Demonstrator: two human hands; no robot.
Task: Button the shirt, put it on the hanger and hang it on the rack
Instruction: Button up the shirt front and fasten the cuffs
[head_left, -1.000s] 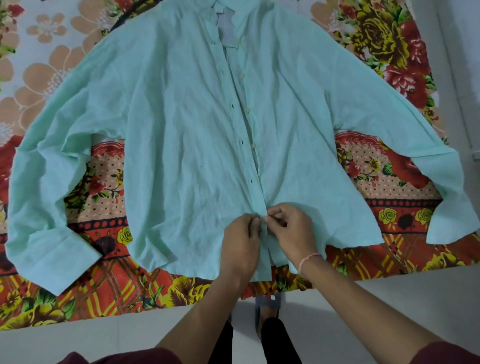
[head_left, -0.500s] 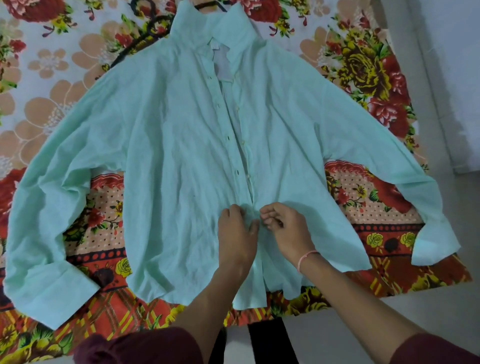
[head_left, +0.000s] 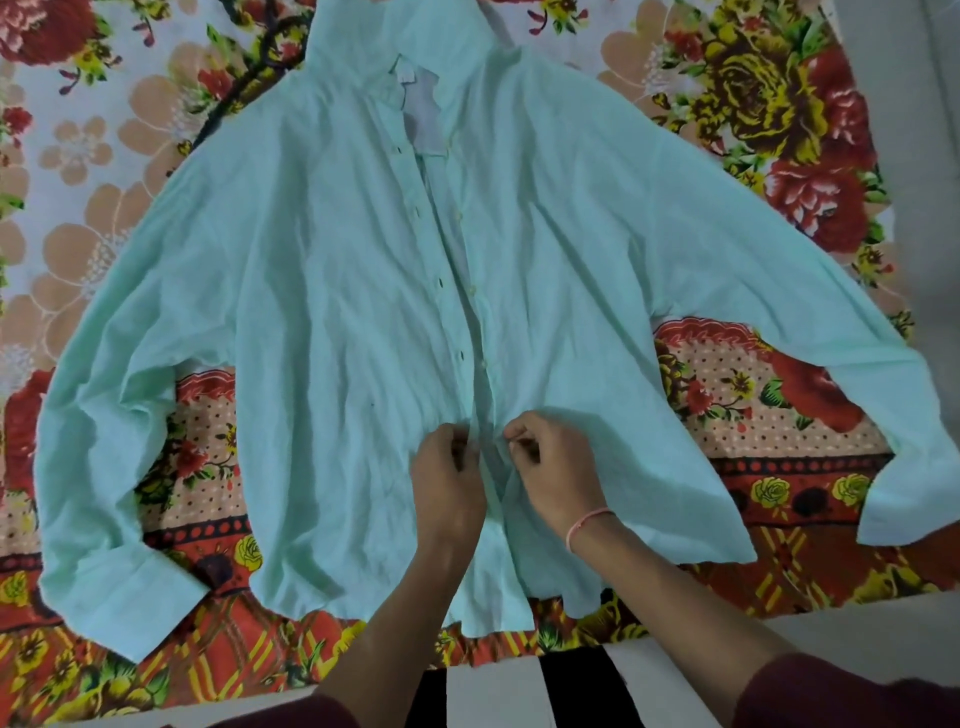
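Observation:
A mint-green long-sleeved shirt (head_left: 322, 322) lies spread face up on a floral bedsheet, sleeves out to both sides, collar at the far end. Its front placket is open from the collar down to my hands. My left hand (head_left: 447, 483) pinches the left placket edge low on the shirt. My right hand (head_left: 550, 473) pinches the right placket edge just beside it. A dark hanger (head_left: 249, 73) shows partly from under the left shoulder near the collar.
The floral bedsheet (head_left: 810, 135) covers the bed, with its near edge (head_left: 779, 613) just below the shirt hem. A pale wall or floor strip (head_left: 924, 104) runs along the right. My legs stand at the bed's near side.
My hands have moved up the placket from the lowest button toward the one above. The view has shifted so the collar is in sight.

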